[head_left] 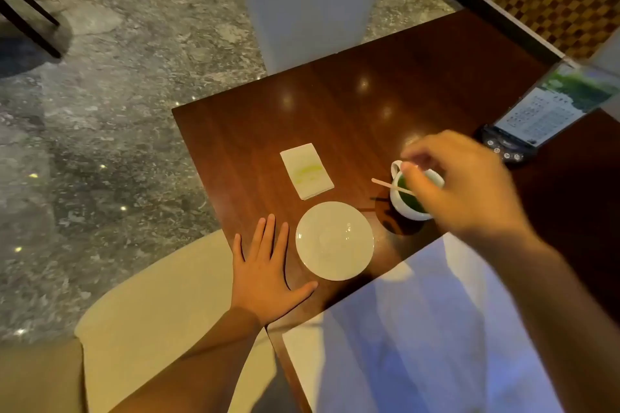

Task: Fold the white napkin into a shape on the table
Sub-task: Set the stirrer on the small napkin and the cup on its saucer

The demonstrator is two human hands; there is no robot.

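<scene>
The white napkin is lying untouched beyond the saucer. The left hand is resting flat beside the saucer, fingers spread; the right hand is pinching a stirrer over the cup. Releasing the stirrer would free both hands for crisp creasing.

1. A café or restaurant dining room is suggested by a small polished dark wooden table set on a grey marble-patterned floor.
2. A white cup of green drink, a wooden stirrer, an empty white saucer and a folded paper napkin are laid out.
3. A printed menu card in a black stand is placed at the table's edge.
4. A cream upholstered chair is drawn up beside the table.
</scene>
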